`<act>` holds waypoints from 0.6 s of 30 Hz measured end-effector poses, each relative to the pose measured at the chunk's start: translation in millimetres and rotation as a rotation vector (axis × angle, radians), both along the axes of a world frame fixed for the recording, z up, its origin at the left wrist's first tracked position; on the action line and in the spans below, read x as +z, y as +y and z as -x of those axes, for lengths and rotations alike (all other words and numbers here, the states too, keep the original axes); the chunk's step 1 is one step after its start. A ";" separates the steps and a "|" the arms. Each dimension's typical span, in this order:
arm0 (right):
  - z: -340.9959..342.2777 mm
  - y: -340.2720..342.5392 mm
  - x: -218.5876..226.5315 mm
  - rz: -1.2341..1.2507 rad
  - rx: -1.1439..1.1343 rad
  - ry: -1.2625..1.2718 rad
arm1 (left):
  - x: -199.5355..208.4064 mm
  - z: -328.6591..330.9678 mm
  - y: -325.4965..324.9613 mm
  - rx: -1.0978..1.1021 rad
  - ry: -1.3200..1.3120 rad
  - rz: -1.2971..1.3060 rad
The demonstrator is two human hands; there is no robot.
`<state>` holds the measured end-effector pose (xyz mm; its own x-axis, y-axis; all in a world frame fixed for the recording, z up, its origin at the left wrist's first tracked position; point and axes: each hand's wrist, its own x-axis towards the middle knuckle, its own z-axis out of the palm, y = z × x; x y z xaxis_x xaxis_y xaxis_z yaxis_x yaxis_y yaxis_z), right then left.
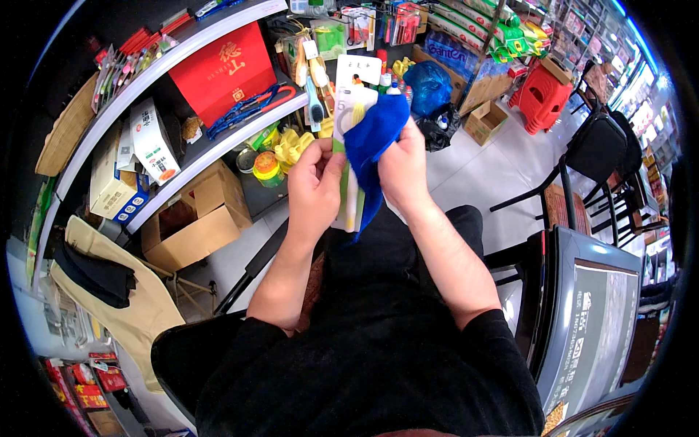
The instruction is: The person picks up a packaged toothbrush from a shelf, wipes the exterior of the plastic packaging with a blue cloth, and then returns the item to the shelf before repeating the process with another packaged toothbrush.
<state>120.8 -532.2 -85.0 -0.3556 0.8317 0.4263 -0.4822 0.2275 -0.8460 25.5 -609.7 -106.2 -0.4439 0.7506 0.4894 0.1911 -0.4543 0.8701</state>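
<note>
**Operator:** Left hand (314, 191) is what I see first, closed around the lower left edge of a long carded package (351, 146). The package stands nearly upright, its long axis running up and away from the lap, with a white card top and yellow-green stripes down its length.

**Listener:** And the other hand?

**Operator:** Right hand (403, 169) sits just right of the package, closed on a blue cloth (373, 138) pressed against the package's face; a tail of cloth hangs below. Both hands touch the package, neither clearly nearer.

**Listener:** What surrounds it?

**Operator:** Left of the package, on a shelf, a red box (223, 70) with gold marks; below that, open cardboard boxes (195, 218). Right of the package, a blue plastic bag (429, 86), then red plastic stools (542, 95).
</note>
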 end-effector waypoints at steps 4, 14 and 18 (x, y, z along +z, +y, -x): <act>-1.4 -2.9 3.4 -0.102 -0.007 -0.089 | 2.5 -4.5 1.2 0.030 -0.080 -0.102; 3.6 -21.7 -39.5 -0.117 0.021 -0.194 | 7.6 11.3 11.2 0.030 -0.365 -0.119; 1.6 -17.6 -35.4 -0.160 -0.003 -0.185 | 12.7 13.5 12.7 0.000 -0.326 -0.102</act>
